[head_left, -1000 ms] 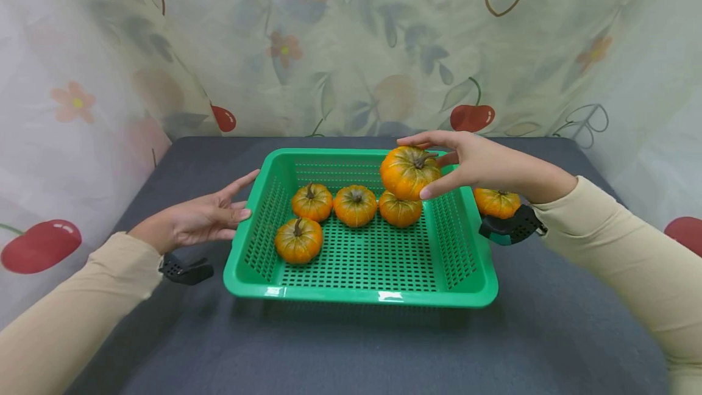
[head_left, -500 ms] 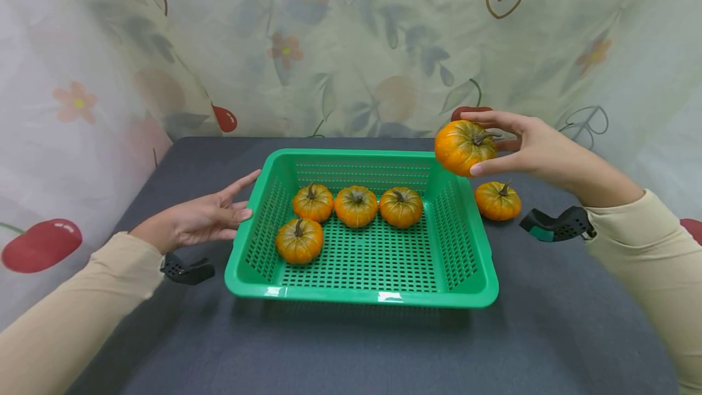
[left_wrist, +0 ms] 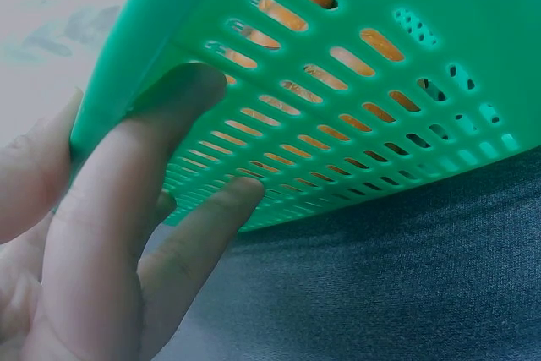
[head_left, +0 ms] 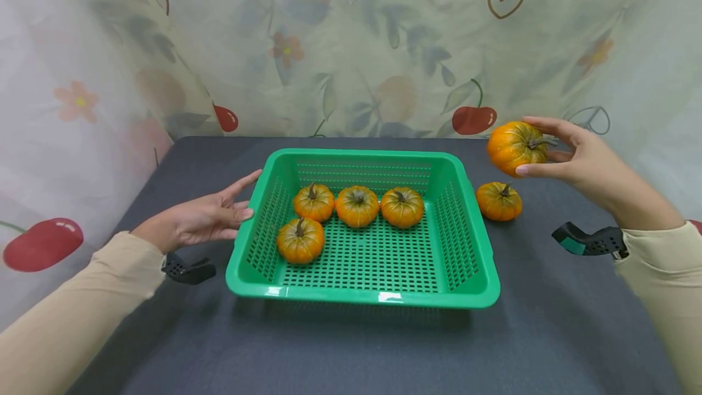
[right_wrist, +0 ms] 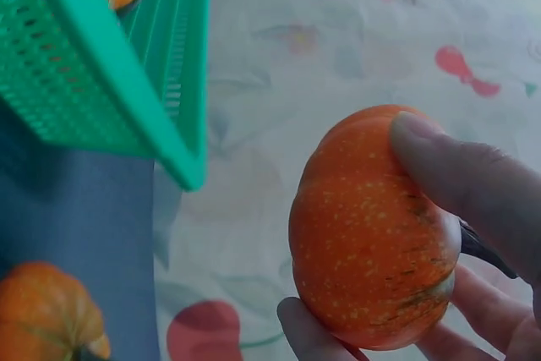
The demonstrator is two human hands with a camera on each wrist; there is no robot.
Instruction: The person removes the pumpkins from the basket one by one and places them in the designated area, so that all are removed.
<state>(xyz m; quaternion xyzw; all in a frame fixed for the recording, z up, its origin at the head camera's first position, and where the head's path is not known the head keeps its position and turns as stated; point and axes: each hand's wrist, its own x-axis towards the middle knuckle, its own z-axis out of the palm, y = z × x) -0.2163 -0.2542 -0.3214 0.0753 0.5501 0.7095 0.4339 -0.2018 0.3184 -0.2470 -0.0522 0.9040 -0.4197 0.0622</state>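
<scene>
My right hand (head_left: pixel 584 160) holds a small orange pumpkin (head_left: pixel 515 148) in the air beyond the basket's right rim. In the right wrist view the thumb presses one side of this pumpkin (right_wrist: pixel 372 234) and fingers support the other; its dark stem points toward the palm. My left hand (head_left: pixel 205 218) rests against the left side of a green perforated basket (head_left: pixel 362 298), its fingers mostly straight. The left wrist view has fingertips touching the slotted outer wall (left_wrist: pixel 406 82). Inside the basket sit several pumpkins (head_left: pixel 356 206), in the left and middle back parts.
Another pumpkin (head_left: pixel 499 202) stands on the dark cloth-covered table (head_left: pixel 351 346), close to the basket's right wall and below the held one. A patterned curtain (head_left: pixel 351 66) encloses the back and both sides.
My right hand has carried the pumpkin from above the basket out past its right rim, uncovering the pumpkins beneath and beside it. The left hand and basket stay in place.
</scene>
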